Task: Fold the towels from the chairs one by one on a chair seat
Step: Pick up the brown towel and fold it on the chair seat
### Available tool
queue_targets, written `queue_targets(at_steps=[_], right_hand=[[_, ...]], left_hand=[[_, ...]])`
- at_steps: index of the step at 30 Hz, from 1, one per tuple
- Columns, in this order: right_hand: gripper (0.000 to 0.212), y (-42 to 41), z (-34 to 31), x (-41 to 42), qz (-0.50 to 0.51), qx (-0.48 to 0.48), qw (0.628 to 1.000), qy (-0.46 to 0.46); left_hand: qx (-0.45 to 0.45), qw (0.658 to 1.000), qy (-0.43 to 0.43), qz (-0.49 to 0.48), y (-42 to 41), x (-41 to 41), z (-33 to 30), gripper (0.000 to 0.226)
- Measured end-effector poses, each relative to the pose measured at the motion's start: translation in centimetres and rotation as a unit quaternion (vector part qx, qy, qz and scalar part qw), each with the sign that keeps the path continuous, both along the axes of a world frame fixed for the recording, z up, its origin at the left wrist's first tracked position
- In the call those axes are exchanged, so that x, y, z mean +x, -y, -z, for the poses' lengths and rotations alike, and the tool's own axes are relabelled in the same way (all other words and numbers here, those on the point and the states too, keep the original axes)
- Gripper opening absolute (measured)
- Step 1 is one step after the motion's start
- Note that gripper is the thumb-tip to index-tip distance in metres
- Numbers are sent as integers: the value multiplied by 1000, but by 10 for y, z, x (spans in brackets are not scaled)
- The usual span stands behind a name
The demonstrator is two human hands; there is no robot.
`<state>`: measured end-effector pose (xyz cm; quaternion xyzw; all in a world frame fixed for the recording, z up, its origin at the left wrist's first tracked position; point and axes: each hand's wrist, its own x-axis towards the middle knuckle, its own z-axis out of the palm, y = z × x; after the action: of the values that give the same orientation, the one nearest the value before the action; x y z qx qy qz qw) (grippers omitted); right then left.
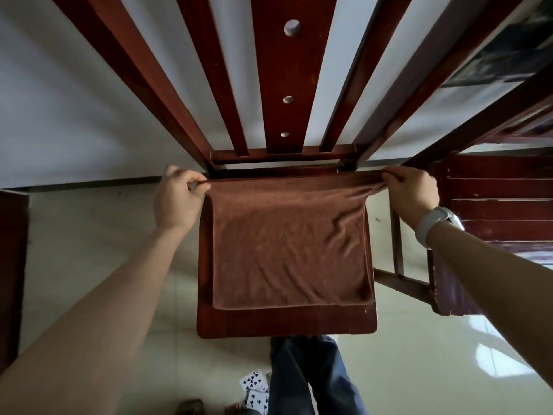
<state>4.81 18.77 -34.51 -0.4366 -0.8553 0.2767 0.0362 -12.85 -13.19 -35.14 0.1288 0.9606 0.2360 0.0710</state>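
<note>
A brown towel [287, 244] lies spread over the seat of a dark red wooden chair [284, 323]. Its near edge rests on the seat, and its far edge is lifted and stretched taut just in front of the chair back. My left hand [176, 199] pinches the far left corner. My right hand [411, 191], with a white watch on its wrist, pinches the far right corner. The towel looks doubled, with a second layer showing along the left and near edges.
The slatted chair back [287, 85] rises right behind the towel. A second dark wooden chair [496, 205] stands close on the right. Dark furniture [12, 265] sits at the left edge. Playing cards [254, 387] lie on the shiny floor by my legs.
</note>
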Motion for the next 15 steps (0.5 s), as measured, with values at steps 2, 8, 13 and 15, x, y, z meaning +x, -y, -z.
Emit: queue_targets(at_steps=[2,8,13,15], right_hand=[[23,2,0,2,-11,15,1000,-22],[18,21,5,50,-84,53,994,-55],[12,40,25,118,-247,96,964,0],[13,44,34,138,-288,99,952,21]], left_hand=[[-5,1000,-25,9,0,0,-2,19],[5,994,-58,95,27,36,-2,11],[-46,981,-48,180,63,89,13,17],[-62,976,-30,205,74,107,22,20]])
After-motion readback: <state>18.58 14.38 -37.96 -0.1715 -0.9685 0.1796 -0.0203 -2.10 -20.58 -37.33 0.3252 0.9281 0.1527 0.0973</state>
